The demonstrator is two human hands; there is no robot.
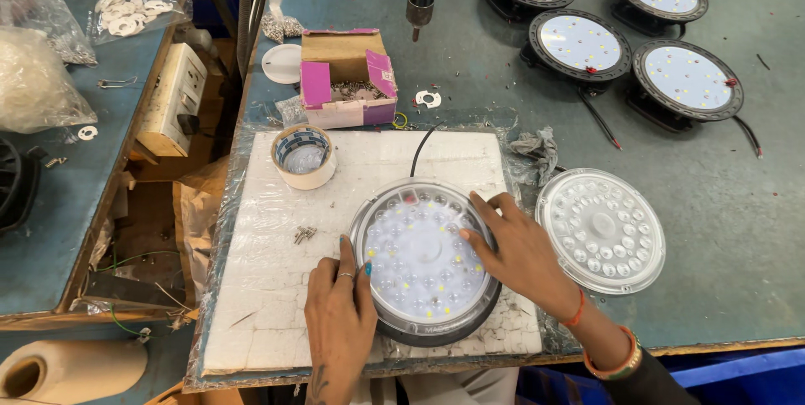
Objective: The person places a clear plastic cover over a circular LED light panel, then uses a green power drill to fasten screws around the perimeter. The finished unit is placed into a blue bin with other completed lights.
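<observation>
Left hand (340,308) fingers together, flat on round lamp (422,261) rim, right hand (516,250) fingers spread on lens cover

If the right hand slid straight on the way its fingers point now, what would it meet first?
The right hand points up-left across the clear lens cover of the round lamp. Past the lamp's far rim, it would probably meet bare white foam pad first, then the tape roll, though depth is unclear.

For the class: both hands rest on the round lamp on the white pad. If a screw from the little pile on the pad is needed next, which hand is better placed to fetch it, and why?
Probably the left hand. It lies on the round lamp at its left edge, and the screws sit just beyond its fingertips. The right hand is on the lamp's far side and would have to cross it.
</observation>
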